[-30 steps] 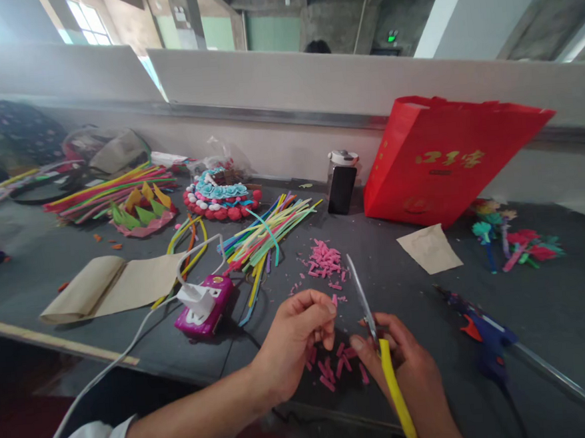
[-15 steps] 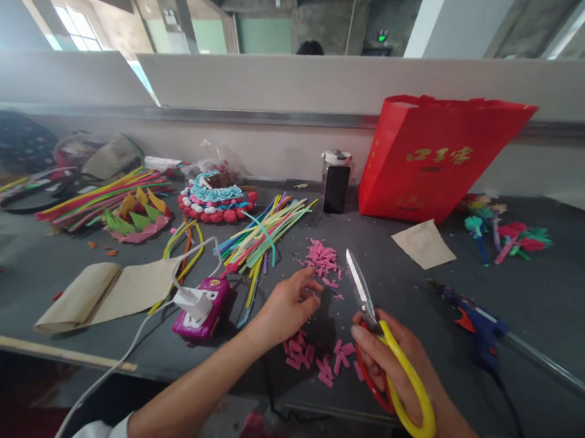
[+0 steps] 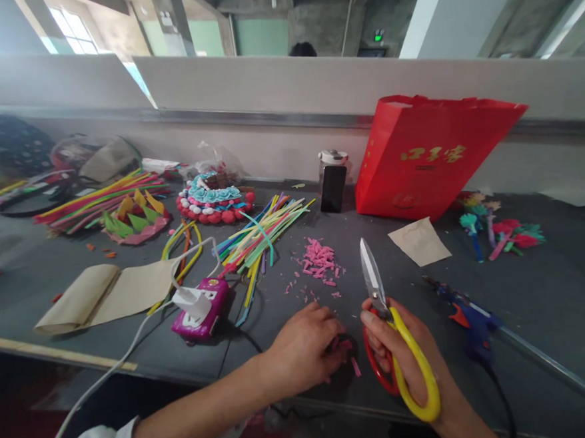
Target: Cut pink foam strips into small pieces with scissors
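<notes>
My left hand (image 3: 306,348) is low over the table near its front edge, fingers curled down around small pink strips (image 3: 351,356). Some strips poke out beyond the fingertips; the rest are hidden beneath the palm. My right hand (image 3: 406,351) grips a pair of scissors (image 3: 376,283) by their red and yellow handles, blades closed and pointing away from me. A heap of short pink pieces (image 3: 319,257) lies on the table ahead of both hands, with tiny scraps scattered around it.
Bundled pipe cleaners (image 3: 268,234), a purple power socket (image 3: 201,309) with a white cable, and a brown paper roll (image 3: 107,295) lie to the left. On the right are a glue gun (image 3: 467,317), a red bag (image 3: 433,156) and a paper square (image 3: 419,241). A bottle (image 3: 333,179) stands behind.
My left hand has moved from beside the pink heap toward me and right, closing over the nearer pink strips. The scissors have shifted slightly right and up, still held.
</notes>
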Demonstrator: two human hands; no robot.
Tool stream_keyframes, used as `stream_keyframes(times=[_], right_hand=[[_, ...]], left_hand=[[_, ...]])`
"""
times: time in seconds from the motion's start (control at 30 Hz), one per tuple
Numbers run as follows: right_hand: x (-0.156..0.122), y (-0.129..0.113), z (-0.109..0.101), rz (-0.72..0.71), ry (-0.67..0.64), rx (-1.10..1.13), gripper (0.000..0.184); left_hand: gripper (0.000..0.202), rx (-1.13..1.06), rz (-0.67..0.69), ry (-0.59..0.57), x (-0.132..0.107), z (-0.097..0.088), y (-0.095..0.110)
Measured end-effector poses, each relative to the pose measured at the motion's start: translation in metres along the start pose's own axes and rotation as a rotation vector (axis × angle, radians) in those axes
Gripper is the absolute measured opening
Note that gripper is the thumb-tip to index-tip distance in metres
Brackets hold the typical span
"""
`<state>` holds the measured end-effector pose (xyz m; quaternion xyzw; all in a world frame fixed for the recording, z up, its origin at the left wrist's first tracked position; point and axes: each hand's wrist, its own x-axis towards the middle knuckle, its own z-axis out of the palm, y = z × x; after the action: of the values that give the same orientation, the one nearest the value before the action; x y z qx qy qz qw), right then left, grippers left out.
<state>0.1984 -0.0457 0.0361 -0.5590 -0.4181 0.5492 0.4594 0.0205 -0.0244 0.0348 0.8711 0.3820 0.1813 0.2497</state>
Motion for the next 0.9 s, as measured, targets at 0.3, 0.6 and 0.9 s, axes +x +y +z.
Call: stream_keyframes(times=[0.3,0.6,0.9], right_hand=[[-0.001,0.004,0.002,-0.02,-0.012,-0.027,0.043],[0.002,0.01,-0.001,0.012,-0.029,-0.074,0.047],[-0.004,0.005,0.004,-0.016,-0.072,-0.2,0.047]], left_hand=[[0.012,0.19,-0.011,-0.086,-0.002,0.015,-0.001],[0.013,-0.496,-0.256,0.147,-0.003,-0.012,0.001],[0.015,-0.753,-0.329,0.106,-0.003,-0.01,0.009]])
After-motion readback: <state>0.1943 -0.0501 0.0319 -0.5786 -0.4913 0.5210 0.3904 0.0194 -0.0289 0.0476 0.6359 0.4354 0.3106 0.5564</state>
